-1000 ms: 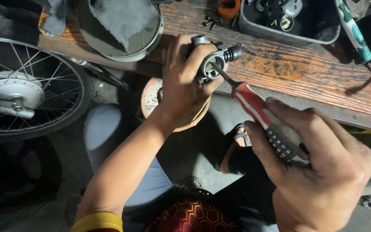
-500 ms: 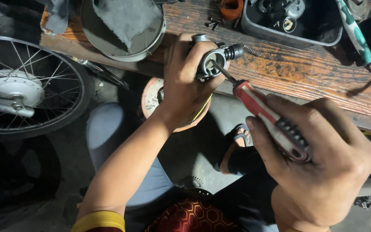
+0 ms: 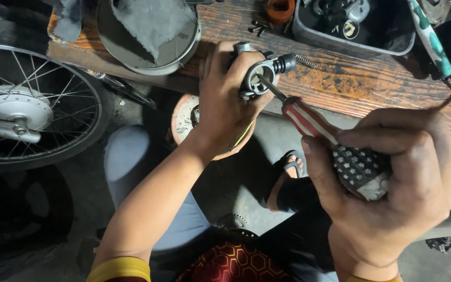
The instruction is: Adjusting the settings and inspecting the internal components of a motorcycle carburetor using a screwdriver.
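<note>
My left hand (image 3: pixel 228 102) grips a small grey metal engine part (image 3: pixel 261 75) with a round opening, held over the edge of a worn wooden bench (image 3: pixel 351 83). My right hand (image 3: pixel 392 183) is closed around the handle of a screwdriver (image 3: pixel 322 125) with red and white stripes and a dark star-patterned end. Its shaft points up and left, and the tip sits inside the part's round opening. A short spring sticks out of the part to the right.
A spoked wheel (image 3: pixel 27 112) stands at the left. On the bench are a round metal pan with a rag (image 3: pixel 150 31), a dark tray of small parts (image 3: pixel 356 26) and a green-handled tool (image 3: pixel 431 42). A sandalled foot (image 3: pixel 288 172) rests on the floor below.
My right hand has drawn nearer the camera and turned on the screwdriver handle. The tip stays in the part. My left hand has barely moved.
</note>
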